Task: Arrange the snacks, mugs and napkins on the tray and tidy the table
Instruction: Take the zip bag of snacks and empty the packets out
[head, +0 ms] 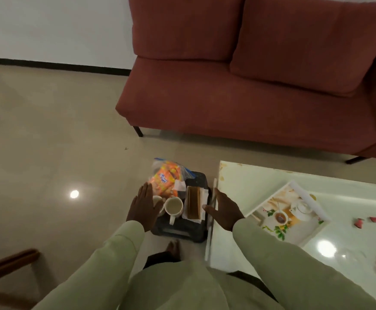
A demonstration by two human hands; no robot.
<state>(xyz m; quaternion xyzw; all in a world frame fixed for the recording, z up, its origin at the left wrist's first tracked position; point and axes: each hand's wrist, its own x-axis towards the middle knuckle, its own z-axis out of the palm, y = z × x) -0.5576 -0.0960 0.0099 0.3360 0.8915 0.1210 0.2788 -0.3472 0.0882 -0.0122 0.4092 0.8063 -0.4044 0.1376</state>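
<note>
Though nothing is held yet, the mugs come first: white mug (173, 206) upright on the dark stool (180, 231), second mug (157, 201) half hidden behind the left hand (144, 205). Ceramic, likely heavy, breakable; take by the handle or around the body. Snack bag (168, 176) behind looks light, slippery, crushable. Napkins (193, 203) to the right, soft. Both hands flat, fingers spread, empty; right hand (224, 209) beside napkins. Tray (287, 212) empty on the table (245, 177), right.
</note>
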